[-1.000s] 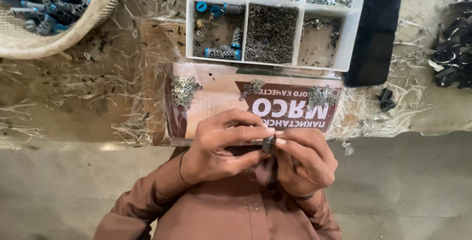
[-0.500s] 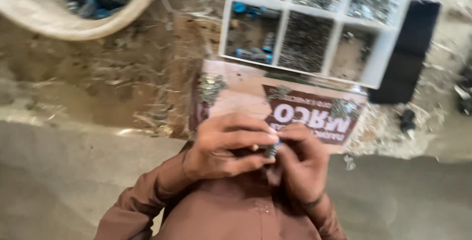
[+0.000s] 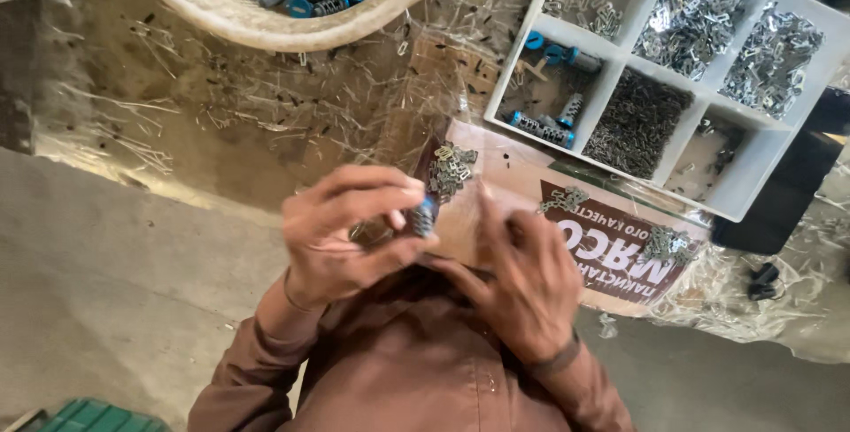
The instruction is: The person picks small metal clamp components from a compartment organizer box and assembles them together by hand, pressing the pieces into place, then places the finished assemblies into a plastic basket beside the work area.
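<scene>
While fingers pinch a part, the tray holds clips.

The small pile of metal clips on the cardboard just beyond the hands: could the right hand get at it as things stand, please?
Probably yes: the pile of metal clips lies bare on the cardboard just beyond the right hand, nothing between; the left hand pinches the small blue part.

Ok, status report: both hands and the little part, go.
Left hand pinching small blue-tipped metal part. Right hand beside it, contact with part unclear. Loose metal clips on cardboard just behind.
</scene>
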A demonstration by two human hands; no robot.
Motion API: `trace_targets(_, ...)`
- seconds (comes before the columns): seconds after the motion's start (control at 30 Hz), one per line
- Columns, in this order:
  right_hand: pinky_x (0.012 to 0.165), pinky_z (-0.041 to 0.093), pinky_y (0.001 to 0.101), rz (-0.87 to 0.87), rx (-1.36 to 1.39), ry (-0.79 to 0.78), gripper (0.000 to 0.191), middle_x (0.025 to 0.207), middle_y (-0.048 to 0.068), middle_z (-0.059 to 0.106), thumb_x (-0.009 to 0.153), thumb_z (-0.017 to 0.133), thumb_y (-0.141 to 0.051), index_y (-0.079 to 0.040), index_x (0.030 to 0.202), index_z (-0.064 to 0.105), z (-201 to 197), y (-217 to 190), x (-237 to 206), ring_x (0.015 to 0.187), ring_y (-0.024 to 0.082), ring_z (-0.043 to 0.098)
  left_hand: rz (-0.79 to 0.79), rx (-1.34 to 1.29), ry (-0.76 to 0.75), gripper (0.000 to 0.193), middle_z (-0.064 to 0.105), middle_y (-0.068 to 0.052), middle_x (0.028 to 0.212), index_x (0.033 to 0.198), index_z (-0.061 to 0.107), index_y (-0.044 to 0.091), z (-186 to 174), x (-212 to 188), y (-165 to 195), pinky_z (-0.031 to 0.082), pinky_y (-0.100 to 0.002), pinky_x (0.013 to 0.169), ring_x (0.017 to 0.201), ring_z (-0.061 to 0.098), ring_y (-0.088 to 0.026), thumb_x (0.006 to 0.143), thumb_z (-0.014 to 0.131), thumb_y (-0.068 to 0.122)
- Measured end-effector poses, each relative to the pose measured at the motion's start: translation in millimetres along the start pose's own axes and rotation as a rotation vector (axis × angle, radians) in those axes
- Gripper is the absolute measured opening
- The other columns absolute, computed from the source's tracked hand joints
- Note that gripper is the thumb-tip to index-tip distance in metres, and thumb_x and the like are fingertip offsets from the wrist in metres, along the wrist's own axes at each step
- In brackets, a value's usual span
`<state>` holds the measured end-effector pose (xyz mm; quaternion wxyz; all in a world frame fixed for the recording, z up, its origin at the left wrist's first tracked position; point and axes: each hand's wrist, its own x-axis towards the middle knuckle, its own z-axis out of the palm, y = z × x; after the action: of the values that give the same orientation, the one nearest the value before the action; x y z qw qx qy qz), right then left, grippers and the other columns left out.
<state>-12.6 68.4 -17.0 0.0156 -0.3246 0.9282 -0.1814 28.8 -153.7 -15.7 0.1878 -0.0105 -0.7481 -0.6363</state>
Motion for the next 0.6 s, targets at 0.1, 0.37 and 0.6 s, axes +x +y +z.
trace_targets(0.1,0.067,0.049,0.036,-0.143,0.048,0.158,0.056,0.105,0.008,0.06,0.08,0.089,-0.038,-0.004,0.121,0.071,0.7,17.1,-20.8,0.083,0.023,0.058,-0.007,-0.022,-0.089,0.037,0.071,-0.009,0.119,0.116,0.074,0.008,3.9,4.0,-2.8,0.061,-0.021,0.073,0.083,0.07,-0.009,0.083,0.089,0.009)
trace_targets(0.37,0.065,0.056,0.0271,0.282,1.06,0.17,0.012,0.093,0.011,0.076,0.084,0.08,0.004,-0.002,0.093,0.074,-3.1,26.7,-44.2,0.075,0.013,0.068,0.002,-0.067,-0.285,0.04,0.071,-0.008,0.123,0.122,0.073,0.011,22.1,11.0,-2.7,0.067,-0.028,0.087,0.106,0.075,-0.017,0.085,0.087,0.008)
trace_targets(0.6,0.069,0.056,0.0254,0.154,0.764,0.438,0.023,0.094,0.014,0.071,0.083,0.079,0.013,0.003,0.1,0.068,-19.3,7.5,-22.0,0.083,0.018,0.068,-0.077,-0.126,-0.33,0.041,0.071,-0.008,0.122,0.123,0.072,0.01,37.8,11.8,2.1,0.065,-0.027,0.08,0.103,0.075,-0.017,0.085,0.087,0.007)
